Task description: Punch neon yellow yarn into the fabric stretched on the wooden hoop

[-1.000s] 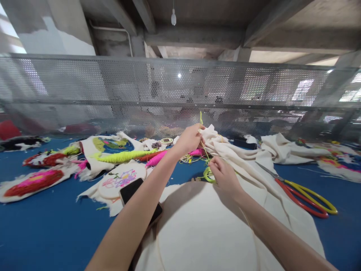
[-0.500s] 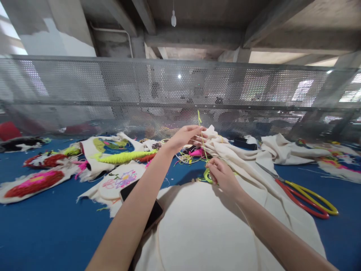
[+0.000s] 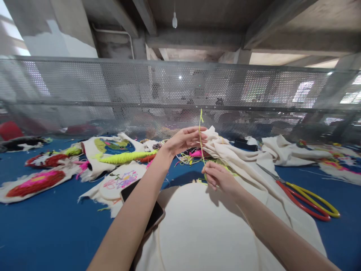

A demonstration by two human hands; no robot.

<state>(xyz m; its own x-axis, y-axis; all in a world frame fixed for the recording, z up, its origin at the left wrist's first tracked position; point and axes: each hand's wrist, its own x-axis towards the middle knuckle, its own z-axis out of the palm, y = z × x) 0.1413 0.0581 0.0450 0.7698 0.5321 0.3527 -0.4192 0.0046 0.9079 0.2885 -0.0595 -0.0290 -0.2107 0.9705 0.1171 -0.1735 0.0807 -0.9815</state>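
My right hand (image 3: 218, 176) pinches a strand of yellow-green yarn (image 3: 202, 150) over the far edge of a hooped white cloth (image 3: 208, 222). Upward from those fingers the strand runs past the fingertips of my left hand (image 3: 186, 138), and its doubled end stands above them. The left fingers are stretched out and a little apart; whether they touch the yarn I cannot tell. Loose yellow-green yarn (image 3: 225, 165) lies behind my right hand, partly hidden. Under my left forearm is a dark-screened phone (image 3: 154, 216).
Large scissors (image 3: 303, 199) with red and yellow handles lie at the right, partly on bunched white cloth (image 3: 242, 158). Embroidered pieces (image 3: 36, 182) and a flower-stitched hoop (image 3: 121, 180) spread over the blue table (image 3: 56, 233) at left. A perforated metal screen (image 3: 113, 90) stands behind.
My left fingers have straightened and spread. My right hand has shifted slightly left with the yarn, and the strand's upper end has moved slightly right.
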